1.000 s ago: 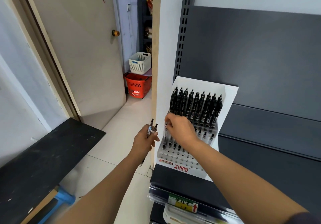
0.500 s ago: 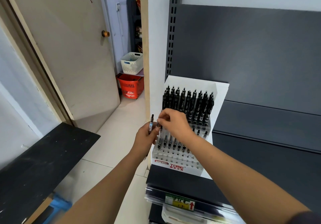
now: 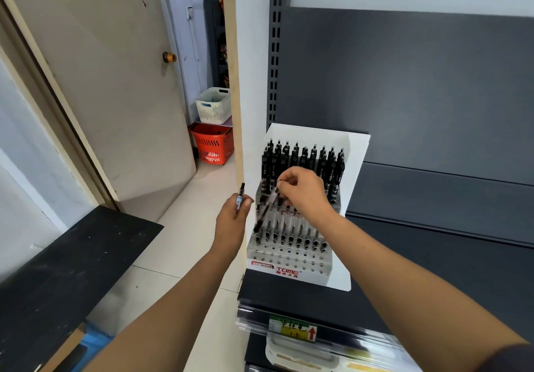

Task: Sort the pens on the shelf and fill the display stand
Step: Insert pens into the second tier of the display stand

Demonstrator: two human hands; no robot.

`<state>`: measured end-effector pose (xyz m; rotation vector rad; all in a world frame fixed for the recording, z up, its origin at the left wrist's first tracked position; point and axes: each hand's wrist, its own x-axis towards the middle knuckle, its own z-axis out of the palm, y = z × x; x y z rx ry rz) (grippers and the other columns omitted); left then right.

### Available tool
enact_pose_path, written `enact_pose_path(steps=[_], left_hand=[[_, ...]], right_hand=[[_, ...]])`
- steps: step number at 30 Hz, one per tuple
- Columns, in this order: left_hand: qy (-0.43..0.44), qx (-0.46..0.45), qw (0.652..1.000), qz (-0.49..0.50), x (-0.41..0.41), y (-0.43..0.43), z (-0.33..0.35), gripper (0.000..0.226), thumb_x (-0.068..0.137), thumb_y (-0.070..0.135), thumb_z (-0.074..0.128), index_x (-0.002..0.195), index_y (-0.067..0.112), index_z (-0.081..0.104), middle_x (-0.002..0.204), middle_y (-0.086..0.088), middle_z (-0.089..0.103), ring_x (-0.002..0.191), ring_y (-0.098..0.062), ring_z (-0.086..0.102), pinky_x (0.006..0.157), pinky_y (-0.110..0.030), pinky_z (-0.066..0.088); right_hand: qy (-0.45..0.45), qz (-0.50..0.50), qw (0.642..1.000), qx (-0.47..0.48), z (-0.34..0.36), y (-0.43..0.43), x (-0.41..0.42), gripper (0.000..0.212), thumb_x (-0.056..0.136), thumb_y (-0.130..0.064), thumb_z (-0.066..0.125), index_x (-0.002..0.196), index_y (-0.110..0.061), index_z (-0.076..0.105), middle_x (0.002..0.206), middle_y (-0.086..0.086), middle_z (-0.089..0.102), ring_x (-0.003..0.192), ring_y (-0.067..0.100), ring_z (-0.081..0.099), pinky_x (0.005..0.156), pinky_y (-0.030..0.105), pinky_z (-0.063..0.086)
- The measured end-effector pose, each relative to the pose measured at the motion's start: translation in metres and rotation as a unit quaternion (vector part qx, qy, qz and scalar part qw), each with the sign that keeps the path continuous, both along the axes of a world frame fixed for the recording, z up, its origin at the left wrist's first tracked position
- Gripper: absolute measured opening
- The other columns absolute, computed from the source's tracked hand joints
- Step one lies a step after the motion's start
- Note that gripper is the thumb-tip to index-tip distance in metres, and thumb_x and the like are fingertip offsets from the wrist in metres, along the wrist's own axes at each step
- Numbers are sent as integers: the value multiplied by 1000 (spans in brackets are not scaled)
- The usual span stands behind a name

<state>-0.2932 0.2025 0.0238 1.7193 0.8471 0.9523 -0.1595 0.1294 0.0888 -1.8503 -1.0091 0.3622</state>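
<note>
Left hand [image 3: 233, 223]: our fingers curl round an upright pen [image 3: 239, 198], at 9 o'clock of the display stand [image 3: 289, 258] | Right hand [image 3: 303, 192]: we pinch a slanted pen [image 3: 265, 210], running 1 to 7 o'clock, its lower end by the stand's left holes | Stand: sits on the shelf [image 3: 274, 293], stocked pens [image 3: 303, 160] filling its 12 o'clock rows
</note>
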Motion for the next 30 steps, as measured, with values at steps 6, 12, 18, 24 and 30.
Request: enact_pose_path(steps=[6, 12, 18, 24, 30], left_hand=[[29, -23, 999, -31, 6, -6, -5, 18, 97, 23, 46, 84, 11, 49, 64, 1, 42, 62, -16, 36, 63, -32, 35], [-1, -60, 997, -56, 1, -11, -4, 18, 100, 34, 33, 95, 19, 39, 69, 2, 37, 59, -10, 32, 53, -20, 31], [-2, -43, 998, -53, -10, -6, -8, 12, 101, 23, 36, 92, 18, 41, 75, 0, 41, 63, -13, 37, 55, -20, 36], [-1, -38, 998, -54, -14, -2, -9, 14, 91, 15, 58, 81, 25, 55, 77, 2, 54, 69, -9, 52, 57, -18, 53], [28, -27, 997, -72, -8, -8, -7, 7, 84, 15, 67, 84, 19, 62, 77, 2, 63, 73, -10, 57, 70, -26, 51]], right_hand=[[-90, 0, 996, -15, -10, -7, 7, 20, 89, -12, 59, 77, -29, 57, 70, -14, 59, 63, -1, 56, 54, 9, 45], [-153, 49, 984, -72, -22, -4, 2, 7, 90, -17, 59, 92, -22, 64, 82, -9, 65, 79, 10, 63, 75, 32, 55], [-317, 71, 938, -123, -29, 0, -7, 16, 93, -26, 55, 99, -25, 70, 100, -8, 60, 91, 13, 59, 67, 27, 47], [-343, 53, 930, -124, -30, 5, -7, 17, 93, -25, 54, 98, -27, 70, 101, -8, 62, 97, 16, 58, 69, 29, 48], [-327, 79, 930, -146, -30, 3, -1, 19, 94, -26, 52, 103, -26, 69, 107, -7, 66, 100, 17, 58, 71, 29, 43]])
